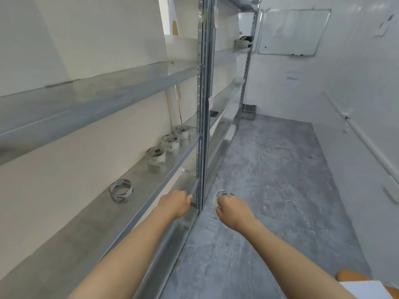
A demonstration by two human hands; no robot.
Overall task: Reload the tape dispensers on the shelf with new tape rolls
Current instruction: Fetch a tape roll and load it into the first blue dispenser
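Metal shelf (138, 180), centre left, carries four tape rolls (155, 156) — no dispenser visible; right hand (232, 209) grips another roll (222, 196), left hand (176, 202) curled, contents unclear — reloading seemingly barely begun.

A storeroom is shown: long metal shelving (103, 100) is set along one wall, tape rolls (155, 155) are kept on a shelf, a bare grey concrete floor (280, 180) is seen, and a whiteboard (291, 31) is hung on the far white wall.
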